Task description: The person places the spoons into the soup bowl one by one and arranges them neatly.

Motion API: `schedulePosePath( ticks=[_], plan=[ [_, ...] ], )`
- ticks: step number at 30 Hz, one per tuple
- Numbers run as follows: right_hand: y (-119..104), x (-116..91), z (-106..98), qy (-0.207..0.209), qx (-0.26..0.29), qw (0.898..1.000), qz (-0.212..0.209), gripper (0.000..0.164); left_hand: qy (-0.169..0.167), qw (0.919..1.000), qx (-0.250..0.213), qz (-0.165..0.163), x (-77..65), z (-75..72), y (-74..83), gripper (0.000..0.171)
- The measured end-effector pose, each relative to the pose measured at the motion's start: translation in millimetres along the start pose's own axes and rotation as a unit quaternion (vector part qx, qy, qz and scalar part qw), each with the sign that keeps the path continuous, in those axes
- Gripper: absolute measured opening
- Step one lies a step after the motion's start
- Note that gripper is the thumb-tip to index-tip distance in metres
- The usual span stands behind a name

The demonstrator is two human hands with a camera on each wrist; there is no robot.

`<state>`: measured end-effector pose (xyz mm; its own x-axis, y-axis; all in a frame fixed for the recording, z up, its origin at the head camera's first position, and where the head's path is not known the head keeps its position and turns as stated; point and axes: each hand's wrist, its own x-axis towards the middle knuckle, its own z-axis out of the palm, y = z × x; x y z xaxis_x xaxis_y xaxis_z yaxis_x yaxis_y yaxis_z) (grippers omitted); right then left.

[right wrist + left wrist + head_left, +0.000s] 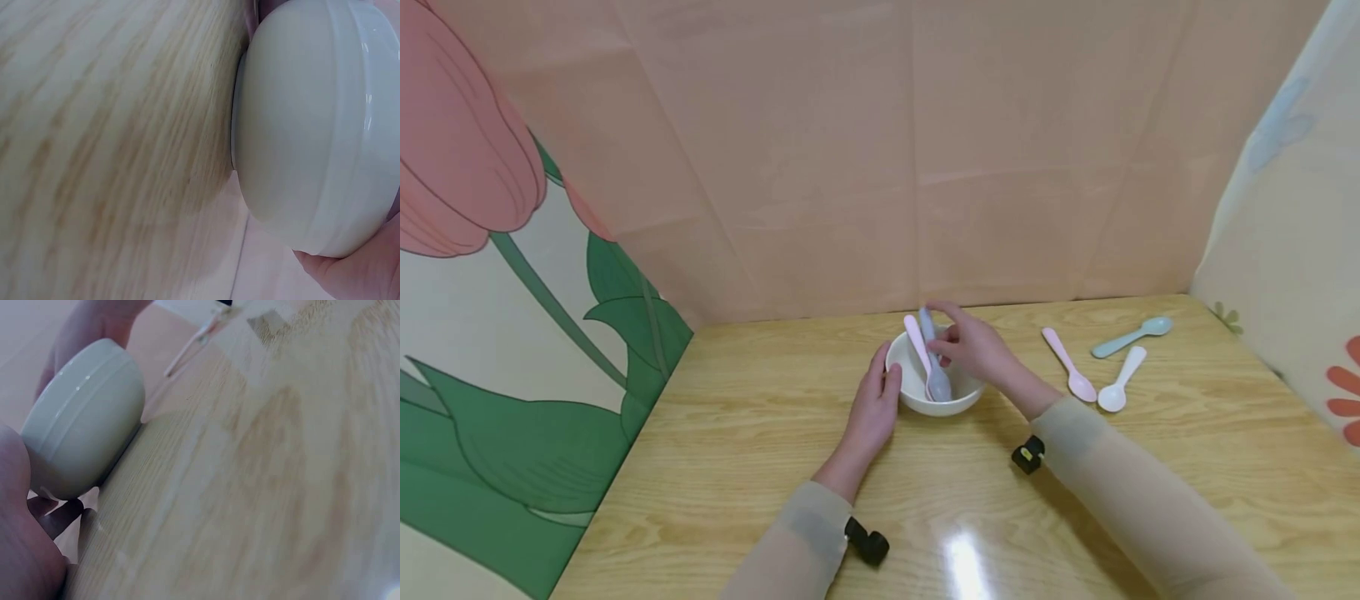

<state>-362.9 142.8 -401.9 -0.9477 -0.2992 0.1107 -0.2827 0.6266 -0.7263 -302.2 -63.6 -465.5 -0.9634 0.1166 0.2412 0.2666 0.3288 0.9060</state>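
Observation:
A white bowl [936,408] stands on the wooden table, held at its left side by my left hand [876,398], the thumb at the rim. In the left wrist view, that hand [22,519] lies against the bowl's outer wall [94,419]. Two spoons lean inside the bowl: a pink spoon [916,335] and a blue-grey spoon [940,387]. My right hand [977,346] pinches the blue-grey spoon's handle, index finger near its top and thumb lower down. The right wrist view shows part of the right hand [359,272] beyond the bowl [294,137], with both spoons hidden.
To the right of the bowl, a pink spoon [1070,367], a white spoon [1122,382] and a light-blue spoon [1131,337] lie on the table [760,467]. A peach-coloured backdrop [820,167] rises behind the table's far edge, with flower-printed panels at both sides.

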Motion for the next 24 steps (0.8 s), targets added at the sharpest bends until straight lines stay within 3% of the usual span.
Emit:
schedulePosePath(
  ticks=[24],
  plan=[
    [-2.7,-2.7,1.2,-0.01,-0.041,0.999,-0.005,0.067,-0.003,1.0,-0.005,-0.002,-0.5,0.6,-0.5,0.054]
  ],
)
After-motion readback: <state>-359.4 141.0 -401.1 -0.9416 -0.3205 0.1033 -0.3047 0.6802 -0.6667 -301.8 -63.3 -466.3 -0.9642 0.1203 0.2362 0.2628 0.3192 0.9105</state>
